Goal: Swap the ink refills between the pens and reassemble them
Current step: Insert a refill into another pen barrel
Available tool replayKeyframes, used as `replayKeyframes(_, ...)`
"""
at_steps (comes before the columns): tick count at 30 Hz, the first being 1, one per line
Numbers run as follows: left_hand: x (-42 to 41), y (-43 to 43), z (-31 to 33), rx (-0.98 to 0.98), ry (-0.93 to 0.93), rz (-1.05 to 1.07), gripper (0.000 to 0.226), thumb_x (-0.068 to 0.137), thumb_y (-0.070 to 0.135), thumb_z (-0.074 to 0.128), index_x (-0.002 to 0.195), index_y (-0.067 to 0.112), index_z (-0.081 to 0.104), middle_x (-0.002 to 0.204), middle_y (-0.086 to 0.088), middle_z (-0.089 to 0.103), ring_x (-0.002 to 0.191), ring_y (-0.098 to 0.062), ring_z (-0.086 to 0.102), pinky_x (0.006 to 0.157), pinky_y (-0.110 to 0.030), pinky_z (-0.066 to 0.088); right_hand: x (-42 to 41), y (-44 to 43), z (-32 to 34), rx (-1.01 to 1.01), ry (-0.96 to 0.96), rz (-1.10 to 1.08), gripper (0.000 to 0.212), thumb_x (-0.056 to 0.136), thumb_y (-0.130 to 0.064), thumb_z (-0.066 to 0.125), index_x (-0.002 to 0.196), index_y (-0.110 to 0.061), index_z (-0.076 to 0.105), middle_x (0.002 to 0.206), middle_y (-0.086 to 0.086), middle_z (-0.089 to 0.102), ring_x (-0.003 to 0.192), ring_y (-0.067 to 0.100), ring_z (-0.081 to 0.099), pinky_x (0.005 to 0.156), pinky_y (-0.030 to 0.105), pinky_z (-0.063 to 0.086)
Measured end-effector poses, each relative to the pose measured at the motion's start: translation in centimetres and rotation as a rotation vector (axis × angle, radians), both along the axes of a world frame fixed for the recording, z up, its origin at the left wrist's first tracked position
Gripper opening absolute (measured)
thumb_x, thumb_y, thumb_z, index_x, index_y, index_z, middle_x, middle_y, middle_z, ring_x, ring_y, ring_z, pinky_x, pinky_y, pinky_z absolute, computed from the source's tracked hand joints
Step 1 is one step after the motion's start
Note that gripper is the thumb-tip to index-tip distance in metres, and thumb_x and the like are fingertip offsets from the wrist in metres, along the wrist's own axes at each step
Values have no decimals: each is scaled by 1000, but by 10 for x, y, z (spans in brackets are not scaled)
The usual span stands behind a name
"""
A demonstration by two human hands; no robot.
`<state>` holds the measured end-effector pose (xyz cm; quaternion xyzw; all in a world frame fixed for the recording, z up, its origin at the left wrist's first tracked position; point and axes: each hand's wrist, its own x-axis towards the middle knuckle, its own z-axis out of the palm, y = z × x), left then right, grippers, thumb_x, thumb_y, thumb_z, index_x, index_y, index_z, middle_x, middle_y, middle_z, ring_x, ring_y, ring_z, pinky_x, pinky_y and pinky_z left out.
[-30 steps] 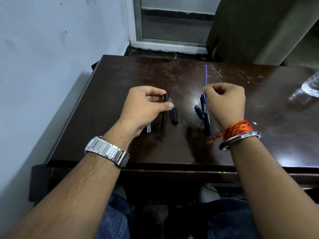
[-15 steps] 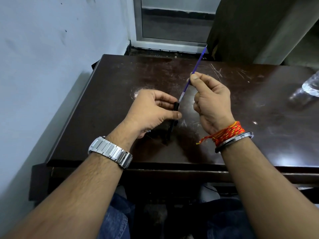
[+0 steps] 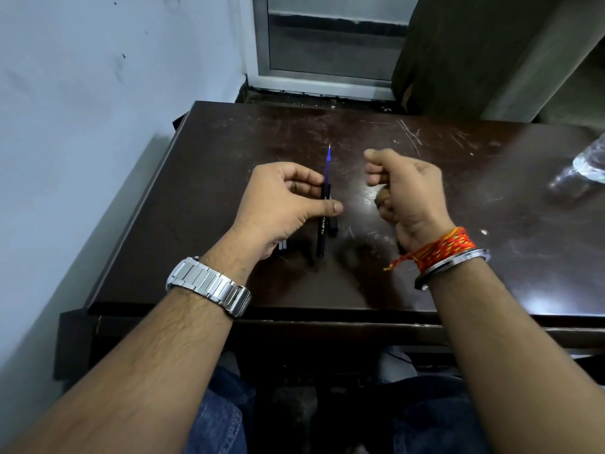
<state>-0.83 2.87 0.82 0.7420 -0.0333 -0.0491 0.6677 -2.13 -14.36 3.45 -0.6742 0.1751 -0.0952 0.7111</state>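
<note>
The swap seems about halfway: the left hand (image 3: pixel 281 204) pinches the black barrel (image 3: pixel 320 237) above the middle of the surface (image 3: pixel 222 165), blue refill (image 3: pixel 328 163) partly in (end protruding), the right hand (image 3: pixel 409 194) curled, its grip apparently empty, reassembly undone.

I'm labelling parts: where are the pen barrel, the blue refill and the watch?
pen barrel (image 3: pixel 321 235): head view, printed lower part.
blue refill (image 3: pixel 328 162): head view, bare length above barrel.
watch (image 3: pixel 209 285): head view, metal band.
</note>
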Motion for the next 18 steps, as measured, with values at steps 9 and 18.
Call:
replayKeyframes(9, -2, -2, 2, 47, -12, 42, 40, 51, 7, 100, 78, 20, 72, 74, 2, 76, 70, -7, 73, 72, -32, 65, 1, -35, -13, -848, 213, -47, 15, 79, -25, 65, 70, -18, 75, 75, 3, 71, 74, 20, 65, 64, 22, 48)
replayKeyframes(18, -7, -3, 7, 82, -5, 31, 40, 54, 6, 98, 81, 17, 72, 78, -1, 75, 68, -6, 71, 74, -31, 65, 4, -21, -19, -1127, 412, -20, 30, 85, -36, 69, 109, -17, 71, 108, 15, 67, 93, 36, 65, 72, 33, 46)
